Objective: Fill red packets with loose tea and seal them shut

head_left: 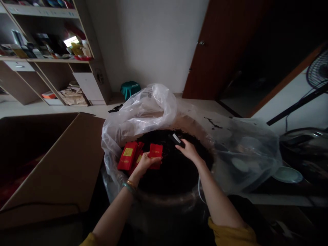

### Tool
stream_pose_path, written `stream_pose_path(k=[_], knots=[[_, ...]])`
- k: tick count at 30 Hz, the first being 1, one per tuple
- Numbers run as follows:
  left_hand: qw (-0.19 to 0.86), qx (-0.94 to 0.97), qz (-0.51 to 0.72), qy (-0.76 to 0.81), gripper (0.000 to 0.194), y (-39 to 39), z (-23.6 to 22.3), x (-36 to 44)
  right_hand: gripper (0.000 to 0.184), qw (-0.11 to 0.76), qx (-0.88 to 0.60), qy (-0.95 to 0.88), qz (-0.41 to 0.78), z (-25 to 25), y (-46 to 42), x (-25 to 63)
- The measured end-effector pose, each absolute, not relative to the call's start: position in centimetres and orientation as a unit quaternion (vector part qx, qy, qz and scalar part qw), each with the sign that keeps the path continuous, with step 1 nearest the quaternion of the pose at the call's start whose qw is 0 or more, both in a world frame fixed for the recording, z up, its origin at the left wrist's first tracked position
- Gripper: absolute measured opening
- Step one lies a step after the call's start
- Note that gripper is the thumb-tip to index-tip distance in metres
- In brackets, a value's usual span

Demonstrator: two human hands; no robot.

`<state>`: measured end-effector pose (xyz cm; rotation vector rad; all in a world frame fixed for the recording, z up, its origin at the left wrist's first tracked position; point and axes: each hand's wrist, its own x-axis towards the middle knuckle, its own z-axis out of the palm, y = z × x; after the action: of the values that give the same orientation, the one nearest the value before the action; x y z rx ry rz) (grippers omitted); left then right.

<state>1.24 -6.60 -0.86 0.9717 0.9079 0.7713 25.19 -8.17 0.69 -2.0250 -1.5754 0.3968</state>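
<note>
Closest in, mustard-yellow sleeves [232,234] end below bare forearms, and smooth, rounded bangles [129,185] circle the left wrist. A thin white cord [200,192] curves beside the right forearm. The left hand [145,163] pinches a flat, rectangular red packet [156,153], its thumb laid across the face and the other fingers mostly hidden. The packet is held above the left part of a broad, round container [166,200]. The right hand [189,151] grips a small black device [174,139] with a pale strip, its thumb and fingers closed around the near end; exactly how each finger sits is too dark to tell.

Under both hands lies dark, crumbly loose material [176,174], with more glossy red packets [127,155] bearing yellow labels piled at the left side. Crinkled, translucent plastic [112,131] bunches around the rim and spreads to the right. Left of it stands an open, straight-sided cardboard box [64,167], red shapes dim inside. Near the plastic's right end is a pale oval dish [287,174].

Farther off come a draped green cover [130,90], a cluttered board shelf unit [58,61], a round wire-caged fan [318,71], a plain pale wall [153,41] and a flat reddish-brown door [220,51].
</note>
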Motion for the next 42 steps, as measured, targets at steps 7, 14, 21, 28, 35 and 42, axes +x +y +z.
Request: stream_pose_path(k=[7, 14, 21, 28, 35, 42], knots=[[0.715, 0.456, 0.347, 0.4, 0.046, -6.6, -1.1, 1.2, 0.048, 0.311, -0.616, -0.678, 0.255, 4.4, -9.7, 23.5], [0.725, 0.497, 0.307, 0.363, 0.045, -6.9, -1.3, 1.1, 0.048, 0.229, -0.574, -0.76, 0.202, 5.5, -10.6, 20.3], [0.723, 0.497, 0.3, 0.373, 0.048, -6.9, -1.0, 1.2, 0.027, 0.165, -0.599, -0.771, 0.141, 5.0, -10.9, 19.6], [0.723, 0.493, 0.294, 0.384, 0.05, -6.9, -0.8, 1.2, 0.029, 0.124, -0.629, -0.757, 0.129, 5.2, -10.8, 19.3], [0.723, 0.504, 0.283, 0.379, 0.051, -7.0, -1.2, 1.1, 0.031, 0.168, -0.619, -0.751, 0.154, 5.6, -10.4, 20.0], [0.703, 0.53, 0.276, 0.387, 0.048, -6.8, -1.6, 1.1, 0.032, 0.129, -0.651, -0.739, 0.117, 5.9, -10.5, 19.8]])
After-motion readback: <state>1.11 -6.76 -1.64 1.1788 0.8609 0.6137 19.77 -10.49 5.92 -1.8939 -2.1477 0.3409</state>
